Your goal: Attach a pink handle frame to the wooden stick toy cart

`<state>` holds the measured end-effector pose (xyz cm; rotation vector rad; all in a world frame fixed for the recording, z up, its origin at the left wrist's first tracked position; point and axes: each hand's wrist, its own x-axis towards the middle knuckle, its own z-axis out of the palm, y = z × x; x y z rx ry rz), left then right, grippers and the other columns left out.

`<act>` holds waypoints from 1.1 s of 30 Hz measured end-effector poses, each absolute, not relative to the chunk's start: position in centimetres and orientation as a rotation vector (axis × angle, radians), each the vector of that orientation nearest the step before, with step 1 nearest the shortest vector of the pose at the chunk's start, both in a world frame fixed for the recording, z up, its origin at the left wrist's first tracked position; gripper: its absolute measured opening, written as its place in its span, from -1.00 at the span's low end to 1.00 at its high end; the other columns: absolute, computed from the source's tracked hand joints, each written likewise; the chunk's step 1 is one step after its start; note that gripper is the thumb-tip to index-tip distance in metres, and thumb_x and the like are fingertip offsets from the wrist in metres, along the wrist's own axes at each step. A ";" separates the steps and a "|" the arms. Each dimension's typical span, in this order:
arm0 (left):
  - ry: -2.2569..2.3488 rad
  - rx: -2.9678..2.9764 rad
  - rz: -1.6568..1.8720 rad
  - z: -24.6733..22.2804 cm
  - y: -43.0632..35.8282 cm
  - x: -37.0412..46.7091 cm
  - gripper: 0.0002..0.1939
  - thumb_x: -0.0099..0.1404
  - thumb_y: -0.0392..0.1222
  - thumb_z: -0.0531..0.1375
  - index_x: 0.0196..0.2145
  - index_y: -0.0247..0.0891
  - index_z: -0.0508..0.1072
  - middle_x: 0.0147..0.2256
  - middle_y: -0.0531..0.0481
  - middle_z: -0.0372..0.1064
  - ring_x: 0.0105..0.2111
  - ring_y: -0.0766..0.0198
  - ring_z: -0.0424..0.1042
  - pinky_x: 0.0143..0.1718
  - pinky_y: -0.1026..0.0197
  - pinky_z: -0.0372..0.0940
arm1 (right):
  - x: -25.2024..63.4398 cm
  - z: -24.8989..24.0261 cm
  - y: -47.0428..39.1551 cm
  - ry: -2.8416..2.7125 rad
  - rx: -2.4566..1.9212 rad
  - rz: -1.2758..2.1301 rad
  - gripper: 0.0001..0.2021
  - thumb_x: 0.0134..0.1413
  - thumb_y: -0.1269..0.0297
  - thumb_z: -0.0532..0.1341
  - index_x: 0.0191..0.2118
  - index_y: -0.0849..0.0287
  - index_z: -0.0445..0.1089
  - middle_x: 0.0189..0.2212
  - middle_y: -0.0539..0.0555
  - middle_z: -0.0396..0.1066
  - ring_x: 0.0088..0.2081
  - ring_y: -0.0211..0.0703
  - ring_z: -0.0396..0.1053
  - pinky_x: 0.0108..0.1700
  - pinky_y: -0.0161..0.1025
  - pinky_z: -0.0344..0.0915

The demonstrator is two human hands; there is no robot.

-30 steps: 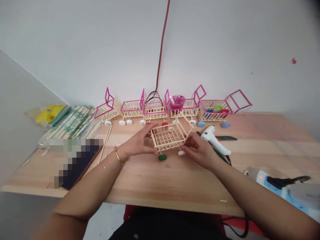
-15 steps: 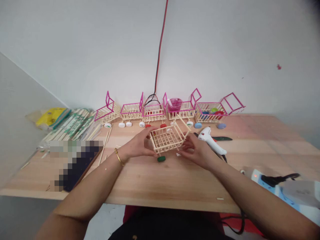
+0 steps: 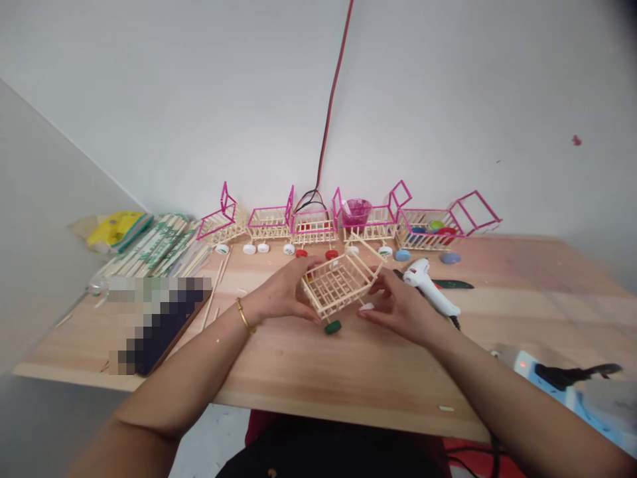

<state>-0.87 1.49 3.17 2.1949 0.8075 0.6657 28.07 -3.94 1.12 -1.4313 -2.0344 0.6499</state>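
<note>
Between my hands is a small toy cart built from plain wooden sticks, tilted, its open basket facing up. A green bottle cap forms a wheel at its near side, and a white cap sits lower right beside my right fingers. My left hand grips the cart's left end, thumb and fingers around the corner. My right hand holds the right end near the raised handle frame, its fingertips partly hidden behind the sticks.
Along the wall stands a row of several stick carts with pink trim and cap wheels. A white glue gun and a dark-bladed knife lie right; a power strip is nearer. Packed sticks and a dark blurred object lie left.
The cart is turned and tipped slightly in my hands, so the green cap wheel shows lower and the white cap shows more clearly. The whole view has shifted a little.
</note>
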 end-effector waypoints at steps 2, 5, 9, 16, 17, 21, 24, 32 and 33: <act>0.806 2.207 0.655 3.3 1.4 -0.8 0.05 -0.12 0.15 0.53 0.27 -0.16 0.25 0.18 -0.25 0.34 0.14 -0.18 0.37 0.18 -0.20 0.24 | 28.4 1.1 -3.7 -2.032 -1.459 0.615 -0.43 -0.06 0.08 0.43 0.05 0.10 0.30 -0.11 0.18 0.50 -0.12 0.09 0.50 -0.08 0.01 0.47; 0.832 2.218 0.631 3.6 1.1 -0.6 0.06 -0.10 0.15 0.52 0.28 -0.15 0.23 0.18 -0.23 0.34 0.14 -0.17 0.37 0.20 -0.20 0.22 | 28.9 1.0 -3.2 -2.023 -1.487 0.580 -0.33 -0.10 0.03 0.45 0.13 0.11 0.27 0.00 0.23 0.47 -0.01 0.18 0.47 0.02 0.10 0.43; 0.828 2.196 0.634 3.6 0.9 -0.6 0.10 -0.13 0.17 0.53 0.30 -0.12 0.21 0.21 -0.23 0.32 0.18 -0.18 0.34 0.22 -0.21 0.19 | 29.1 1.0 -2.8 -2.029 -1.483 0.601 -0.33 -0.11 0.06 0.45 0.12 0.12 0.28 0.03 0.24 0.46 0.02 0.19 0.46 0.03 0.09 0.42; 0.858 2.037 0.680 3.2 1.5 -1.3 0.17 -0.18 0.16 0.55 0.33 -0.12 0.19 0.05 -0.19 0.40 0.01 -0.07 0.39 0.11 -0.16 0.25 | 28.3 1.3 -3.1 -2.125 -1.452 0.588 -0.60 -0.06 0.14 0.39 -0.10 0.11 0.35 -0.15 0.17 0.51 -0.13 0.12 0.48 -0.07 0.02 0.41; 0.864 2.020 0.676 3.1 1.6 -1.4 0.18 -0.19 0.15 0.55 0.33 -0.13 0.20 0.05 -0.19 0.40 0.02 -0.07 0.39 0.12 -0.17 0.24 | 28.2 1.2 -3.2 -2.131 -1.430 0.599 -0.60 -0.04 0.14 0.38 -0.07 0.11 0.35 -0.12 0.18 0.51 -0.09 0.14 0.48 -0.04 0.04 0.40; 0.822 1.929 0.664 2.6 1.9 -1.4 0.17 -0.21 0.08 0.58 0.32 -0.14 0.22 0.11 -0.22 0.37 0.10 -0.12 0.37 0.18 -0.20 0.21 | 28.0 0.9 -3.5 -2.173 -1.342 0.747 -0.61 0.06 0.16 0.32 0.01 0.10 0.34 -0.04 0.20 0.51 -0.02 0.14 0.48 -0.02 0.03 0.40; 0.702 1.820 0.663 2.1 2.0 -1.3 0.11 -0.17 0.02 0.57 0.30 -0.11 0.25 0.19 -0.24 0.33 0.20 -0.16 0.33 0.23 -0.18 0.20 | 28.0 1.0 -3.8 -2.205 -1.301 0.825 -0.62 0.11 0.19 0.30 0.04 0.09 0.33 -0.08 0.17 0.53 -0.10 0.06 0.50 -0.08 -0.03 0.43; 0.584 1.747 0.594 1.5 2.1 -1.2 0.06 -0.14 -0.05 0.57 0.29 -0.14 0.26 0.22 -0.26 0.33 0.23 -0.14 0.33 0.25 -0.15 0.21 | 28.4 1.1 -3.6 -2.230 -1.204 0.735 -0.48 0.10 0.20 0.32 0.18 0.09 0.25 0.06 0.21 0.46 0.06 0.10 0.45 0.06 0.02 0.40; 0.606 1.759 0.598 1.5 2.1 -1.2 0.06 -0.14 -0.04 0.57 0.28 -0.14 0.26 0.22 -0.26 0.34 0.23 -0.14 0.34 0.24 -0.15 0.21 | 28.5 1.2 -3.5 -2.222 -1.200 0.710 -0.48 0.10 0.21 0.31 0.18 0.09 0.25 0.05 0.20 0.46 0.05 0.10 0.44 0.07 0.02 0.40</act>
